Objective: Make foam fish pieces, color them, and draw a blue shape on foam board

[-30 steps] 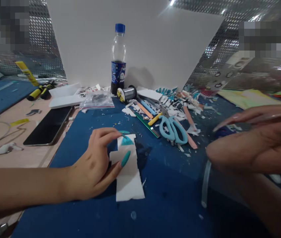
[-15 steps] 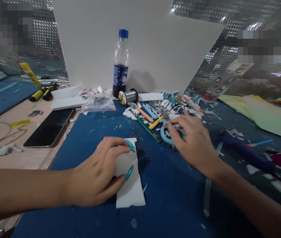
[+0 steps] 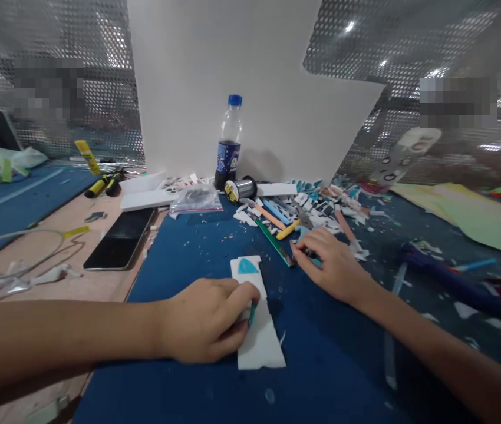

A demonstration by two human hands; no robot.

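Note:
My left hand (image 3: 208,318) is closed over a white strip (image 3: 263,347) on the blue mat. Its fingers and thumb are curled around something small, of which a teal edge (image 3: 251,315) shows; most of it is hidden. Another small teal piece (image 3: 247,266) lies on the strip's far end. My right hand (image 3: 332,265) is closed in a pinch beside light-blue-handled scissors (image 3: 305,231), partly behind the fingers. What the pinch holds is too small to make out. Close by lie a green-edged ruler-like strip (image 3: 274,242) and a yellow stick (image 3: 288,229).
Paper scraps (image 3: 321,203) are heaped at the back, near a soda bottle (image 3: 228,153) and a wire spool (image 3: 240,189). A phone (image 3: 120,238) lies left. On the right are a dark-blue glue-gun-like tool (image 3: 445,274) and yellow-green sheets (image 3: 467,218). A white board (image 3: 241,53) stands behind.
My left fingers have curled in, away from the strip's far end, uncovering the teal piece there. My right hand has drawn slightly back from the scissors and pinched its fingers. The view has shifted.

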